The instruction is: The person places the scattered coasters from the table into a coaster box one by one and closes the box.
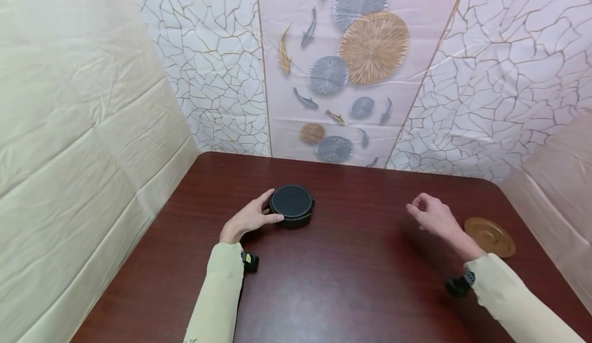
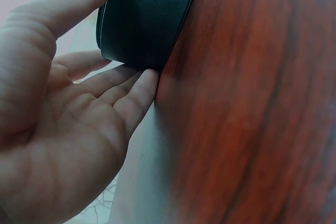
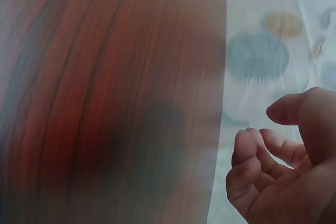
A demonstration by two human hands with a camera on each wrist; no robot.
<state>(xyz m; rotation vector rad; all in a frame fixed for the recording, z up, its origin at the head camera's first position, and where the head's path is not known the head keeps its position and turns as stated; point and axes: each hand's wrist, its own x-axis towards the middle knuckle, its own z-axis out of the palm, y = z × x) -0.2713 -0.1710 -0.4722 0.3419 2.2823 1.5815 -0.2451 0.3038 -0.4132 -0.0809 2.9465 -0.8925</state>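
A round black case with a flat, light-rimmed top sits on the dark red-brown table. My left hand grips its left side, with the thumb at the near upper edge and the fingers round the far side. In the left wrist view, the fingertips of the left hand reach low on the case's black side wall. My right hand hovers above the table to the right, fingers loosely curled, holding nothing. Beside its wrist lies a brown oval-looking dish or lid, partly hidden by the forearm.
The wood-grain table reaches back to a patterned cloth backdrop with fish and round motifs. Cream cloth walls stand along the left and right sides. A small black wrist camera sits on each sleeve.
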